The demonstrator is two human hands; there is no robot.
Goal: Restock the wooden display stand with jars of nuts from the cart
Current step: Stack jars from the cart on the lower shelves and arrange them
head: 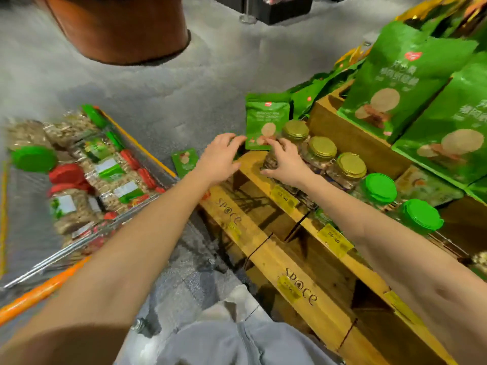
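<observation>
Entry: jar [270, 160], dark contents.
- Location: far left end of upper shelf, wooden stand [266, 248], touching first of gold-lid jars [322, 147].
- Attitude: upright, long axis vertical, top pointing up, lid hidden.
- Right hand [287, 162]: nearer, directly over jar, fingers curled round it.
- Left hand [221, 156]: just beside jar, fingers spread, tips at lower edge of green pouch [266, 122] (pinch or touch, I cannot tell).
- Cart [139, 146]: left of both hands, well apart; cart jars [71, 206] on their sides.

my left hand [220, 157] touches the green bag [266, 119] | my right hand [286, 160] grips a jar [269, 161] on the wooden stand [266, 250] | cart [37, 295] beside me
</observation>
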